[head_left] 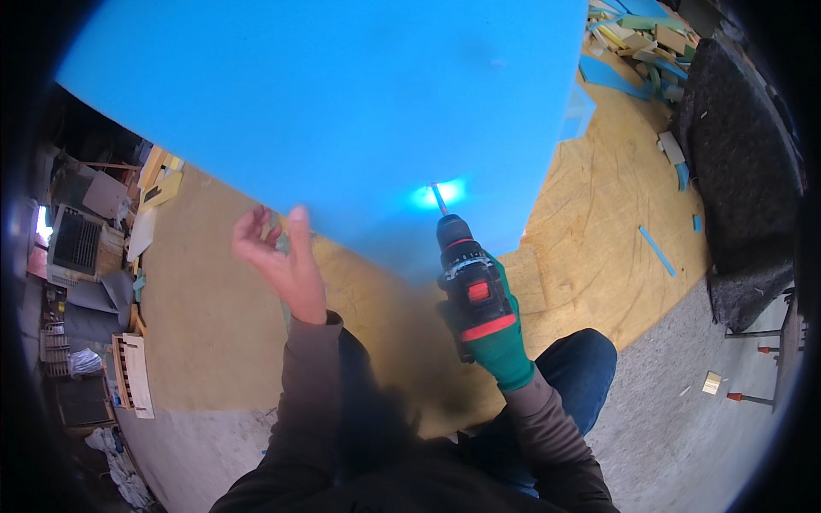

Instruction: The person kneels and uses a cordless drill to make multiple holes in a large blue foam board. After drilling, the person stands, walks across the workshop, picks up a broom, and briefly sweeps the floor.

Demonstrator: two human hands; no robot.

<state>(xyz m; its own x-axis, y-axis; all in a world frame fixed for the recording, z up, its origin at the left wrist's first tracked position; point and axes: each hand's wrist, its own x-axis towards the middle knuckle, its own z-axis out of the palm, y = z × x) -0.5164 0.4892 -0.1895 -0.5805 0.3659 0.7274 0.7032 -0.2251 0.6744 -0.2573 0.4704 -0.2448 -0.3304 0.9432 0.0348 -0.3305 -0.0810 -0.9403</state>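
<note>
My right hand (506, 342), in a green glove, grips a black and red cordless drill (466, 286). The drill's light makes a bright spot on a large blue foam-like board (342, 111). The bit (440, 199) points at the board inside that spot; whether its tip has gone in cannot be made out. My bare left hand (286, 261) is raised beside the board's lower left edge, thumb apart from loosely curled fingers, with nothing seen in it. Part of the board's near edge is blurred by a dark smear.
Beneath the board lies a worn tan wooden surface (590, 265). A thin blue strip (657, 250) rests at its right. Offcuts (654, 43) pile up at the far right, near a dark upright slab (731, 162). Clutter and a grille-fronted unit (81, 244) stand at the left.
</note>
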